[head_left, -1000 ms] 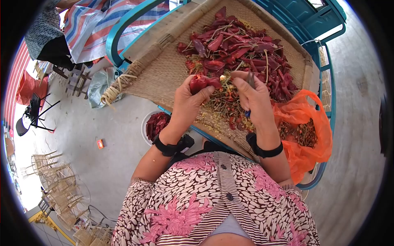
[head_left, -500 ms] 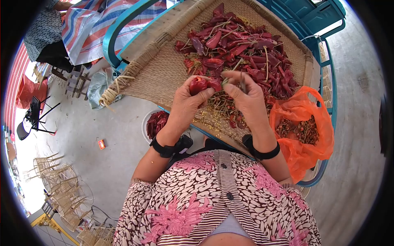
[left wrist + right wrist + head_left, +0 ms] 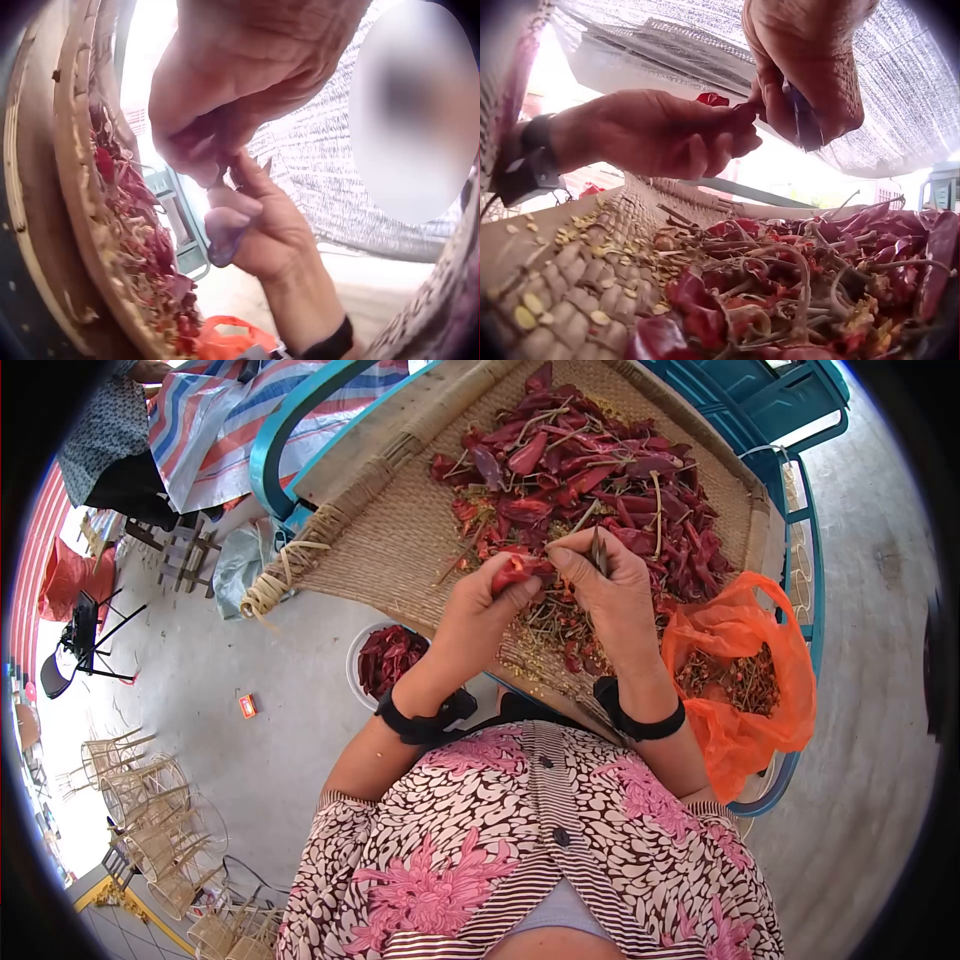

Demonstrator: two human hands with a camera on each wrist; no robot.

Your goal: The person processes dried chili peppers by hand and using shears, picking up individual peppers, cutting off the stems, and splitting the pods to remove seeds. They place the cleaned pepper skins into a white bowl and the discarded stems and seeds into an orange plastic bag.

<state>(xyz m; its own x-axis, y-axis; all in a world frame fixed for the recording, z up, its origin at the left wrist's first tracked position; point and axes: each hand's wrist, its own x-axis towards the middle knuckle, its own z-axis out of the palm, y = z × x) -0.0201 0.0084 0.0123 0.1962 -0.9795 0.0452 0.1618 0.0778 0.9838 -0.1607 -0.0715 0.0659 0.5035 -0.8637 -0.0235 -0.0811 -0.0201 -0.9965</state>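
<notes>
My left hand point(image 3: 480, 610) grips a red dried pepper point(image 3: 512, 572) above the woven tray point(image 3: 370, 545). The thumb and fingertips of my right hand point(image 3: 618, 595) pinch at the pepper's end, and scissors point(image 3: 600, 550) lie within that hand, their blades pointing up. In the right wrist view the left hand point(image 3: 660, 133) holds the pepper point(image 3: 712, 99) from the left, and the right hand point(image 3: 806, 67) meets it with dark blue handles point(image 3: 802, 116) in the palm. A heap of red peppers point(image 3: 600, 480) lies beyond the hands, with stems and seeds point(image 3: 600, 285) nearer.
An orange plastic bag point(image 3: 795, 705) holding stem scraps hangs at the tray's right. A white bowl point(image 3: 352, 670) of red peppers stands below on the left. Blue metal rails point(image 3: 265, 455) flank the tray. Another person point(image 3: 105, 440) is at the upper left, near a striped sheet point(image 3: 225, 435).
Both hands have shifted slightly to the right since half a second ago, with the pepper still in the left. The right fingertips, apart from the pepper a second ago, now meet its end.
</notes>
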